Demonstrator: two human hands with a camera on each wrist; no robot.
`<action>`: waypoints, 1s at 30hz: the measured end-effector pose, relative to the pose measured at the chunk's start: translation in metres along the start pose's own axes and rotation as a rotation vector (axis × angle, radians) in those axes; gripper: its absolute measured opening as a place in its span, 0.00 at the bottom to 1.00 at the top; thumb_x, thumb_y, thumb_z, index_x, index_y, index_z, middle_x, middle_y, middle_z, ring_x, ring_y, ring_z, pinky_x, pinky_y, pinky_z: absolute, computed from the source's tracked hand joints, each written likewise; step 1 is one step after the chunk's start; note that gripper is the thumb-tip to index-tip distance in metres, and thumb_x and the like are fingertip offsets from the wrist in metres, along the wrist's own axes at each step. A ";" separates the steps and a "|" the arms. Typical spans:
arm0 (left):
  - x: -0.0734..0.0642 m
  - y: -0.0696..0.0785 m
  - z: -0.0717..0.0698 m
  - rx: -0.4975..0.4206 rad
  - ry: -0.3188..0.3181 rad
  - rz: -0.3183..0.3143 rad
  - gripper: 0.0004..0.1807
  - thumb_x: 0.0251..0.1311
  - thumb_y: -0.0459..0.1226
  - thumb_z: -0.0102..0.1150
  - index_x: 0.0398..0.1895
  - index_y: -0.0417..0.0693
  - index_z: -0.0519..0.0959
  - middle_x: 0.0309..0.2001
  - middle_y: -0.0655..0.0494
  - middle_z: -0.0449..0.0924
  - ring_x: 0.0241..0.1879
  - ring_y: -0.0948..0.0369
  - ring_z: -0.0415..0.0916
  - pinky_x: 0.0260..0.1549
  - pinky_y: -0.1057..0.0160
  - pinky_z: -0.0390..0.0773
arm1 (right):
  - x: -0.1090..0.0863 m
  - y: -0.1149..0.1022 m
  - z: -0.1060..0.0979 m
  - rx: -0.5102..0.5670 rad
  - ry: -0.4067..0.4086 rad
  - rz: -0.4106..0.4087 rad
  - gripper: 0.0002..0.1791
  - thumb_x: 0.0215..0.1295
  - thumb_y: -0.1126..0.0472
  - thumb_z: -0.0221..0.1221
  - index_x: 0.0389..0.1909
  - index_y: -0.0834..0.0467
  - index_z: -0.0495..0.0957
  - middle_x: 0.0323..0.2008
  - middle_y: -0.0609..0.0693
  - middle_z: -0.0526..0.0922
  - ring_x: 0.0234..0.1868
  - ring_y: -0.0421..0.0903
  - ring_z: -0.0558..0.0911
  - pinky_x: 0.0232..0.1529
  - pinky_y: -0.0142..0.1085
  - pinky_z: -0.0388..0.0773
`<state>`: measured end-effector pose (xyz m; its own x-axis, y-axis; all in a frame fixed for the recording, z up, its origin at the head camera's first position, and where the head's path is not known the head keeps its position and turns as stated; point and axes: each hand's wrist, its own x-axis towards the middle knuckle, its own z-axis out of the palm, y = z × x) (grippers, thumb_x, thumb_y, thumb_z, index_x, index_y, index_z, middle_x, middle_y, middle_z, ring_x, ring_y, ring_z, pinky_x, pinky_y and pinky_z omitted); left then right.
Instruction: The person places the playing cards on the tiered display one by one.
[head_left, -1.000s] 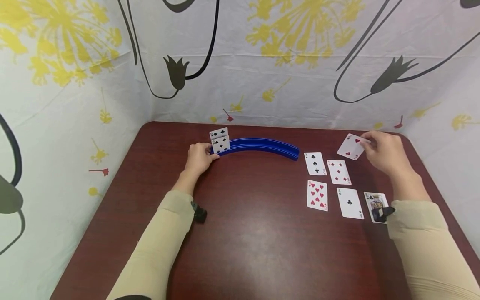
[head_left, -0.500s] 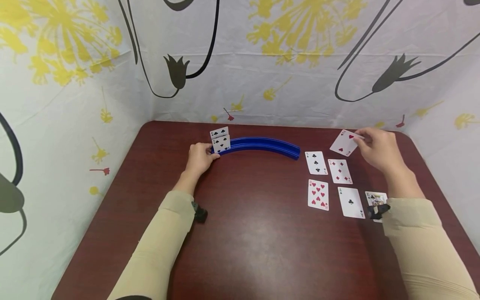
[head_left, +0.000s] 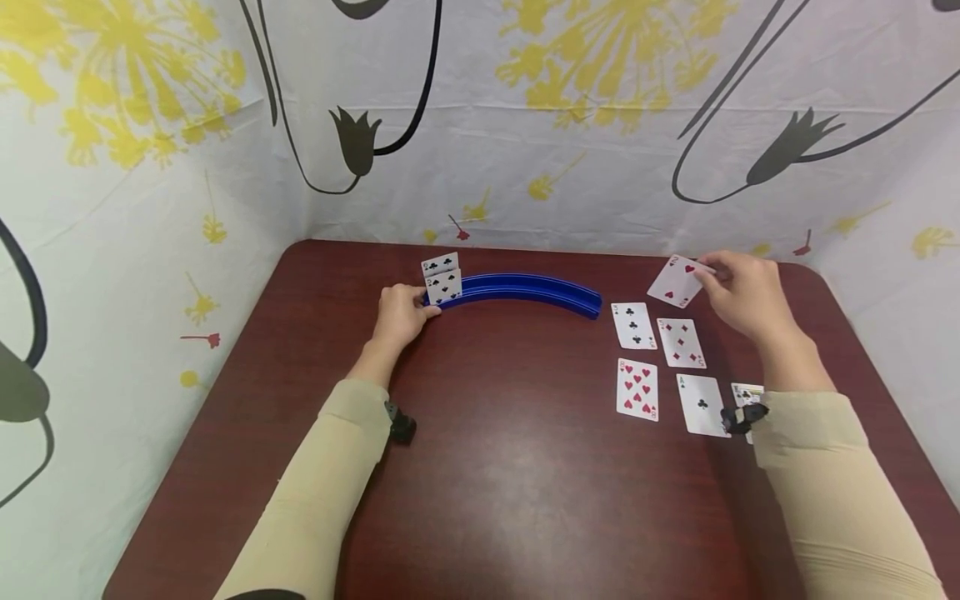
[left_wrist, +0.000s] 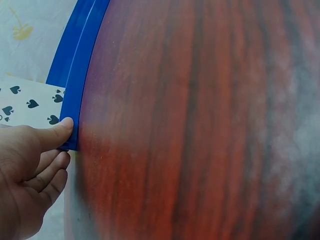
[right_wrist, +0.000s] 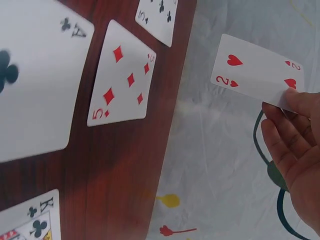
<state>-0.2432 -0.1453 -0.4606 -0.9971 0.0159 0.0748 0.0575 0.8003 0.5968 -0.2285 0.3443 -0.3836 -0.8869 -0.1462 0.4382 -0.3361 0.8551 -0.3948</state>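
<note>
My left hand [head_left: 401, 317] grips the left end of a curved blue playing card holder [head_left: 528, 287]. In the left wrist view, the thumb [left_wrist: 62, 131] presses on its front edge. Two cards stand in the holder beside this hand: a spades card [head_left: 444, 287] in front and a clubs card [head_left: 439, 264] showing above it. My right hand [head_left: 746, 296] pinches the two of hearts [head_left: 671, 280] by one corner, face towards me and raised over the table's back right. In the right wrist view, the thumb lies on the card's face [right_wrist: 247, 72].
Face up on the right of the brown table [head_left: 525, 467] lie a clubs card [head_left: 633, 325], the five of diamonds [head_left: 681, 343], the eight of hearts [head_left: 637, 389], the ace of clubs [head_left: 701, 406] and a partly covered king of clubs [head_left: 746, 393]. A patterned cloth [head_left: 465, 167] hangs behind.
My right hand has moved left and slightly towards the back with the two of hearts, and its wrist now covers more of the king. My left hand stays on the holder.
</note>
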 end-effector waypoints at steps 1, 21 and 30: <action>0.000 0.000 0.000 0.001 -0.001 0.000 0.27 0.60 0.40 0.73 0.60 0.36 0.81 0.47 0.38 0.86 0.43 0.51 0.85 0.47 0.53 0.84 | 0.001 -0.001 0.001 0.004 0.002 0.000 0.10 0.68 0.67 0.63 0.45 0.69 0.83 0.37 0.68 0.86 0.35 0.63 0.85 0.36 0.31 0.69; 0.002 -0.001 0.001 -0.011 -0.019 -0.013 0.27 0.61 0.39 0.72 0.61 0.36 0.80 0.55 0.36 0.82 0.47 0.49 0.85 0.50 0.52 0.83 | 0.015 -0.025 0.012 0.049 -0.029 -0.015 0.11 0.69 0.67 0.62 0.48 0.69 0.83 0.41 0.67 0.86 0.37 0.62 0.87 0.36 0.24 0.70; 0.002 0.000 0.001 0.013 -0.020 -0.016 0.27 0.61 0.40 0.71 0.61 0.36 0.80 0.57 0.36 0.81 0.55 0.48 0.81 0.55 0.51 0.80 | 0.024 -0.040 0.017 0.057 -0.012 -0.084 0.09 0.68 0.68 0.63 0.45 0.69 0.84 0.39 0.65 0.87 0.36 0.60 0.87 0.36 0.34 0.76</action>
<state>-0.2450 -0.1452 -0.4613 -0.9987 0.0152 0.0492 0.0413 0.8081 0.5876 -0.2419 0.2983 -0.3711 -0.8587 -0.2225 0.4617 -0.4264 0.8100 -0.4026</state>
